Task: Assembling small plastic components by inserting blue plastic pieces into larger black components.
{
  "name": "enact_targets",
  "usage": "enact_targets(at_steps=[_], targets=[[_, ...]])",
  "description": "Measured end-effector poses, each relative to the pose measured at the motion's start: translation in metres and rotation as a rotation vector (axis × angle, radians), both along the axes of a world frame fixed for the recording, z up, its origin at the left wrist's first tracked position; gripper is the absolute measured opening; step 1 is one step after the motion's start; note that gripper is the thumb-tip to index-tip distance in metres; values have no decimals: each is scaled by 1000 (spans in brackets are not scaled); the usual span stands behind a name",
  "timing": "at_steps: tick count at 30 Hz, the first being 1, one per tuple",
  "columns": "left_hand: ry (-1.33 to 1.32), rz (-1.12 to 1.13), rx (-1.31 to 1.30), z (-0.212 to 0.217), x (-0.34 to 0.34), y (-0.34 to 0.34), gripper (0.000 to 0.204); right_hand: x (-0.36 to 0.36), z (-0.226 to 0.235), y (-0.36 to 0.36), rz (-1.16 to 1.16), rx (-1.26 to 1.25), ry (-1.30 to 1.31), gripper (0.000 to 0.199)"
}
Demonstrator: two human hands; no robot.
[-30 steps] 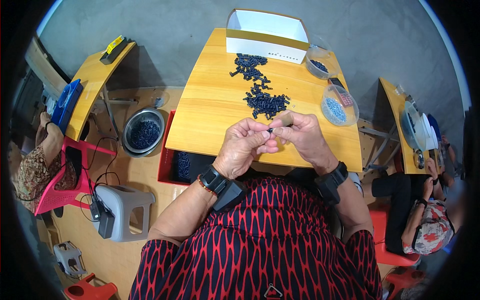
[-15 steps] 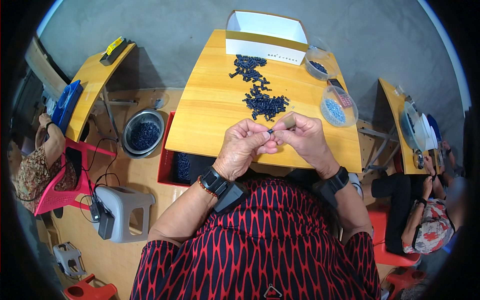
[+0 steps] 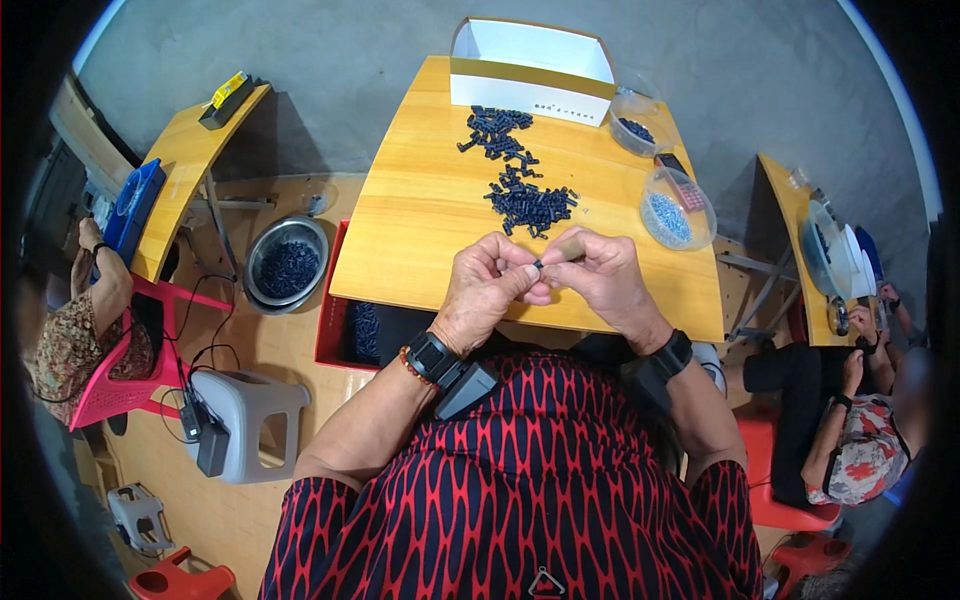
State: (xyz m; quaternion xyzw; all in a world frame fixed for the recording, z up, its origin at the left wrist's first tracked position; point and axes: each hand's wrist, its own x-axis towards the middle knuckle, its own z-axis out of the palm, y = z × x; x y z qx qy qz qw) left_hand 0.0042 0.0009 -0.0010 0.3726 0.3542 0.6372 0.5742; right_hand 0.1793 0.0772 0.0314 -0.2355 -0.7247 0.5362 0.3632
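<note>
My left hand [image 3: 478, 298] pinches a small dark plastic piece [image 3: 538, 264] between thumb and forefinger, just over the table's near edge. Close against it, the thumb and forefinger of my right hand [image 3: 612, 282] are pressed together at the same piece; whatever they grip is too small to make out. A tan band [image 3: 571, 248] wraps a finger of the right hand. Straight beyond my hands lies a loose pile of small dark plastic pieces [image 3: 530, 206]. A second heap of such pieces [image 3: 496, 132] spreads behind it, in front of a white box [image 3: 530, 98].
On the table's right are a clear tub [image 3: 706, 232] of light blue bits, a tub [image 3: 640, 147] of dark bits and a calculator-like object [image 3: 670, 162]. A metal basin [image 3: 322, 250] and a red box [image 3: 325, 345] stand left. Other people sit at both side tables [image 3: 205, 150].
My hands stay together at the small dark piece, with only slight finger movement. The view has shifted a little. At far left, the other person's hand has moved slightly.
</note>
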Motion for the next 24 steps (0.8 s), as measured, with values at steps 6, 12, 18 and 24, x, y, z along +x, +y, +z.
enact_targets(at_steps=[6, 12, 18, 24], targets=[[-118, -43, -45, -2, 4, 3, 6, 6, -6, 4, 24, -198, 61, 8], [-143, -24, -52, -10, 4, 4, 6, 6, -3, -4, -59, -71, -57, 10], [-147, -51, -106, -12, 7, 2, 6, 9, -8, -12, -115, -15, -105, 7], [-125, -66, -111, -16, 11, 2, 6, 12, -14, -17, -127, 187, -103, 4]])
